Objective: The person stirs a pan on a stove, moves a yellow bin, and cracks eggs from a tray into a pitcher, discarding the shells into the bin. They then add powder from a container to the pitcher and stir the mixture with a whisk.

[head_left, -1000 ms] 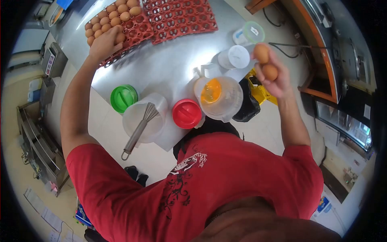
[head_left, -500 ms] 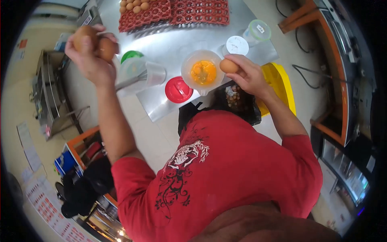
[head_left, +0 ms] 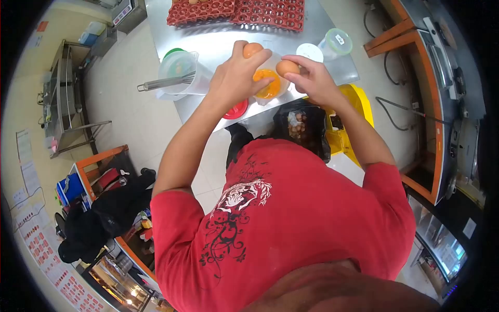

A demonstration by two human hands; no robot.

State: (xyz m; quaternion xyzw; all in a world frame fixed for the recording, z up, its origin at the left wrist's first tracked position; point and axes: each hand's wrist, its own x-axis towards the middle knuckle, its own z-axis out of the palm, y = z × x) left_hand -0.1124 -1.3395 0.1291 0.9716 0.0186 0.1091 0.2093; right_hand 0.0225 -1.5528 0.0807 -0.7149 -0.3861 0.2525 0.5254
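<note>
My left hand (head_left: 232, 78) reaches over the left side of a translucent plastic bowl (head_left: 284, 90), its fingers curled around a brown egg (head_left: 252, 50). Whether it holds a second egg is hidden from view. Between thumb and fingers, my right hand (head_left: 318, 82) grips another egg (head_left: 287, 68) at the bowl's right rim. Several orange yolks (head_left: 267, 89) lie inside the bowl. Just left of my left hand, a whisk (head_left: 163, 83) rests in a clear plastic jug (head_left: 199, 83). A red lid (head_left: 236, 110) is partly covered by my left wrist.
Red egg trays (head_left: 267, 13) sit at the back of the metal table (head_left: 221, 39). To the right are a white-lidded container (head_left: 310, 52) and a green-rimmed tub (head_left: 339, 42). Below the table edge, a black bag of eggshells (head_left: 299, 126) hangs beside a yellow bin (head_left: 360, 99).
My left hand has swung from the far left to the bowl, carrying egg. My right hand stays at the bowl's right side with its egg. The view has shifted slightly.
</note>
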